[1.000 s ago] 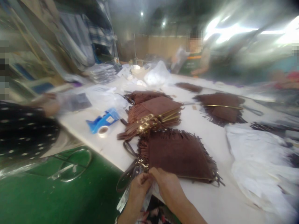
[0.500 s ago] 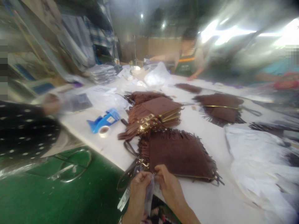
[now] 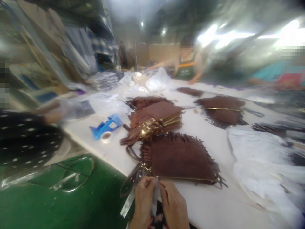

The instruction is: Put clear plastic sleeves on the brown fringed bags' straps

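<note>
A dark brown fringed bag [image 3: 183, 159] lies flat near the table's front edge, its gold zip edge toward me. At its near left corner, my left hand [image 3: 143, 198] is closed in a pinch on a thin clear plastic strip [image 3: 154, 198] that hangs between my hands. My right hand [image 3: 175, 200] is also closed, its fingertips meeting the left ones at the strip's top end. The exact spot under the fingertips is too small to make out. A strap [image 3: 127, 186] with gold clasps hangs off the table beside my left hand, near a whitish strip [image 3: 128, 203].
Behind the bag is a stack of brown fringed bags [image 3: 157, 116] with gold hardware. A blue tape dispenser [image 3: 107, 125] and tape roll [image 3: 106, 136] sit left. White wrapping [image 3: 257, 159] covers the right. A co-worker's dotted sleeve [image 3: 26, 136] reaches in; other people work beyond.
My right hand has come down and inward, its raised fingers now closed beside my left fingertips. The bag stays in place. At the left, the co-worker's arm has shifted slightly.
</note>
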{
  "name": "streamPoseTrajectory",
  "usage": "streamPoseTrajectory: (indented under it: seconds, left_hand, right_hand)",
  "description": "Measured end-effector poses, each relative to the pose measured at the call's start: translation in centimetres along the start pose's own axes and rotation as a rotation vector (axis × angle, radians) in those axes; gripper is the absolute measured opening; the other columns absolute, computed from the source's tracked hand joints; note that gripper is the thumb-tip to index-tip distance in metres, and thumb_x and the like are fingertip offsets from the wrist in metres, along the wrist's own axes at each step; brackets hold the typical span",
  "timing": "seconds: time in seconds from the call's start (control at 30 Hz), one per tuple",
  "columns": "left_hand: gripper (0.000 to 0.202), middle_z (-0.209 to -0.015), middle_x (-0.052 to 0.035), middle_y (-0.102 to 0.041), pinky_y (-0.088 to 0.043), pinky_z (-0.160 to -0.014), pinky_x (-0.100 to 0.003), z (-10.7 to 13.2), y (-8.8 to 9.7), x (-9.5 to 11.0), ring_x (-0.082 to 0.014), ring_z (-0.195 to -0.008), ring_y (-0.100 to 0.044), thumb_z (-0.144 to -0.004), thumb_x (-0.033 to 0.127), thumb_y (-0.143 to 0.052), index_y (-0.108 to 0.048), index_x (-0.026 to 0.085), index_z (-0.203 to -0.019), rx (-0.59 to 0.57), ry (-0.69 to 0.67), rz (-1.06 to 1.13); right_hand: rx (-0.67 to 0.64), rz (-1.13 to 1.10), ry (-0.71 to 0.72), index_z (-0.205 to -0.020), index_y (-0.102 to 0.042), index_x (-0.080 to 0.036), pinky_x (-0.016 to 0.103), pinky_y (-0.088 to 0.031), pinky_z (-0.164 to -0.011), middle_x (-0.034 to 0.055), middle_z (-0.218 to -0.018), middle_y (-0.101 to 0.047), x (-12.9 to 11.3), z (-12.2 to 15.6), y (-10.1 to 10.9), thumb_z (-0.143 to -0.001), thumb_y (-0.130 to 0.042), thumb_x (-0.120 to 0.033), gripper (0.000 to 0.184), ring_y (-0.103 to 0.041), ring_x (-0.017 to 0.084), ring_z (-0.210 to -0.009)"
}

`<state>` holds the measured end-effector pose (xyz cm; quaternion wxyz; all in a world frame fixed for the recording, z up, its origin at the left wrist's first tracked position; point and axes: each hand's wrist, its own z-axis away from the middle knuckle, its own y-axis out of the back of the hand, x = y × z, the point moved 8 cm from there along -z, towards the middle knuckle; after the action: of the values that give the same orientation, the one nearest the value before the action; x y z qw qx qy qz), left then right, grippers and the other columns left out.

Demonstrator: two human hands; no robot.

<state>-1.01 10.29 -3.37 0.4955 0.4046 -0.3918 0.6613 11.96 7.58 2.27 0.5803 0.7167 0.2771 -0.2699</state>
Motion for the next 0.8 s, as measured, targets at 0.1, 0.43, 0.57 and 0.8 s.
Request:
streamPoseTrajectory:
  seconds: [0.1,0.43,0.57,0.8]
  left_hand:
    - [0.021,-0.076,-0.0049,-0.071,-0.047,-0.07,-0.026,0.1,0.1,0.1,-0.0199,-0.075,-0.063,-0.074,0.036,-0.069,-0.068,0.016,-0.08,0.02,-0.033,-0.08]
    - [0.022,-0.081,-0.0065,-0.071,-0.049,-0.075,-0.03,0.7,0.6,-1.5,-0.0207,-0.078,-0.064,-0.074,0.035,-0.069,-0.069,0.015,-0.082,0.087,0.012,-0.058]
    - [0.023,-0.075,-0.0064,-0.071,-0.05,-0.068,-0.029,0.9,-0.1,-2.9,-0.0191,-0.069,-0.064,-0.066,0.032,-0.076,-0.069,0.013,-0.077,0.07,0.128,0.186]
    - [0.014,-0.073,-0.0062,-0.071,-0.052,-0.066,-0.026,1.2,-1.6,-2.6,-0.0165,-0.067,-0.065,-0.062,0.019,-0.08,-0.071,0.012,-0.07,-0.076,0.288,0.505]
  right_hand:
    - [0.006,-0.053,0.016,-0.106,-0.061,-0.026,0.026,-0.052,-0.076,0.0051,-0.098,-0.068,0.0,0.8,-1.3,-0.098,-0.033,-0.033,0.029,-0.067,0.018,-0.088]
    - [0.032,-0.134,-0.037,-0.121,-0.053,-0.024,0.031,-0.052,-0.089,0.0077,-0.116,-0.062,0.1,2.0,-2.8,-0.093,-0.044,-0.03,0.03,-0.062,0.021,-0.106]
    - [0.043,-0.076,-0.073,-0.113,-0.055,-0.025,0.031,-0.054,-0.076,0.0063,-0.104,-0.063,0.1,1.8,-2.8,-0.091,-0.049,-0.03,0.023,-0.065,0.021,-0.091]
    - [0.047,-0.213,-0.122,-0.097,-0.061,-0.023,0.03,-0.051,-0.073,0.0059,-0.092,-0.066,1.2,1.1,-2.2,-0.095,-0.041,-0.036,0.024,-0.065,0.02,-0.084]
